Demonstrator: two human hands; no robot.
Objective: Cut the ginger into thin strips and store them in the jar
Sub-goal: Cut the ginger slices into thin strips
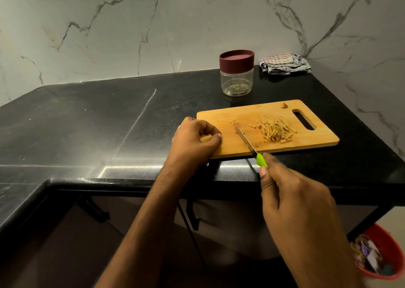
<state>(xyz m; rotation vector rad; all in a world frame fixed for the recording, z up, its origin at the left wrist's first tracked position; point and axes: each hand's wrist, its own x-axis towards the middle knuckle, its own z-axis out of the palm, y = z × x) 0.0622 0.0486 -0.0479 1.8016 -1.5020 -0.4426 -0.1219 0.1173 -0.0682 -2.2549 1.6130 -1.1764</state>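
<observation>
The person is standing in the cutting step, and it is looking nearly finished: a pile of ginger strips (274,130) is lying on the right half of the cutting board (311,138), with a few loose bits (232,121) near the blade tip and one small end piece (284,105) at the far edge. The left hand (196,139) is resting on the near left corner of the board with its fingers curled together; something pale is showing under the thumb, maybe a last ginger piece, but I cannot tell for sure. The right hand (293,202) is closing around the green handle of the knife (246,142), whose blade is lying flat and low on the board, left of the pile. The jar (236,74) is standing behind the board with its maroon lid still on, so I am judging the next move needs the lid off first. The board's near edge is sitting close to the counter (87,123) edge, so sweeping should go away from it; the counter to the left is giving wide room, and a folded cloth (285,65) is lying beside the jar.
</observation>
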